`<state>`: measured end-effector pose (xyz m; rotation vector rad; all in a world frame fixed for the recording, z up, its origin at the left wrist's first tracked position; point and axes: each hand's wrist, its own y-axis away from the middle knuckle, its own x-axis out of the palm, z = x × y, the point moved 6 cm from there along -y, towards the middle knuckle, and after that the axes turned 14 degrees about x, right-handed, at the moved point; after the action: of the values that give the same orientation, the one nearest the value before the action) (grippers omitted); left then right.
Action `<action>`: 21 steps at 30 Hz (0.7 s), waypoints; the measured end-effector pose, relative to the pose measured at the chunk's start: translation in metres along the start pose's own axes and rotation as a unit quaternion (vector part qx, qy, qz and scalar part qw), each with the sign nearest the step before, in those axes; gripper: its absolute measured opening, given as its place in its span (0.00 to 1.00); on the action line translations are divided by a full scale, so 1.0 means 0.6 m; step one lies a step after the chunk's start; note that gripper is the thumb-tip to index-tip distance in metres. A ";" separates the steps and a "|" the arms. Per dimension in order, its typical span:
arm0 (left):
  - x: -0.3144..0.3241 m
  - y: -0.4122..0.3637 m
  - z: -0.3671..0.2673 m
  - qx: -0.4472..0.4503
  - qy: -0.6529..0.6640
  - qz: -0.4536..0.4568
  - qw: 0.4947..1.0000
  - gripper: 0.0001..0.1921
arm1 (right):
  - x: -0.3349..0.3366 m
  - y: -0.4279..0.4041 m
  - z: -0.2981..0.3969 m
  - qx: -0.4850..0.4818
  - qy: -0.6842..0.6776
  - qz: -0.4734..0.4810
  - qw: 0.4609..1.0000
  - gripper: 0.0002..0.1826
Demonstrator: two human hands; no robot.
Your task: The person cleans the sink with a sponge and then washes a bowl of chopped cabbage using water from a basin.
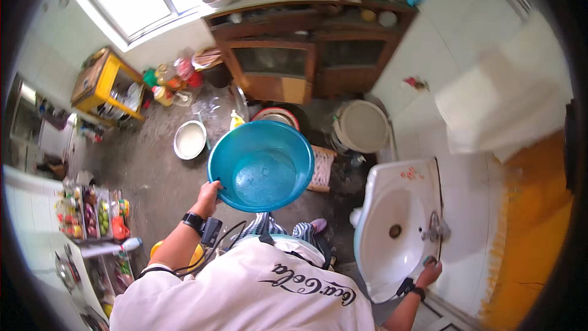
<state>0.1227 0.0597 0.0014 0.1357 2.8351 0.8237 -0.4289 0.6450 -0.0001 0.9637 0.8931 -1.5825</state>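
Note:
A blue plastic basin (262, 174) is held out in front of me above the floor. My left hand (210, 200) grips its near left rim. The basin's inside looks wet, with some drops and a glossy bottom. To my right, my right hand (430, 272) is at the near back corner of a white ceramic washbasin (386, 193). A small teal item (429, 259) shows at its fingertips; what it is I cannot tell. The chrome faucet (436, 230) stands just beyond that hand.
A white bowl (190, 139), a woven stool (322, 168) and a lidded bucket (363, 126) are on the floor ahead. Behind them stands a wooden cabinet (298, 55). At left are a yellow table (105, 87) and a vegetable rack (92, 214). An orange cloth (533, 239) hangs at right.

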 end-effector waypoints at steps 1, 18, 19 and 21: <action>-0.014 -0.002 0.006 -0.006 0.015 -0.003 1.000 0.07 | -0.009 0.016 0.029 -0.031 0.026 -0.038 0.998 0.16; -0.336 -0.072 0.121 -0.066 0.181 -0.236 0.953 0.03 | 0.256 0.485 0.707 -0.491 0.051 0.326 0.806 0.06; -0.345 -0.066 0.117 -0.071 0.187 -0.242 0.950 0.03 | 0.272 0.505 0.739 -0.515 0.045 0.340 0.785 0.06; -0.366 -0.056 0.128 -0.075 0.197 -0.268 0.940 0.03 | 0.298 0.551 0.802 -0.556 0.034 0.384 0.736 0.06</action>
<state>0.3519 0.0407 -0.0469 -0.8744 2.8944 1.0088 -0.2013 0.0785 0.0046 0.3674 1.0636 -0.1405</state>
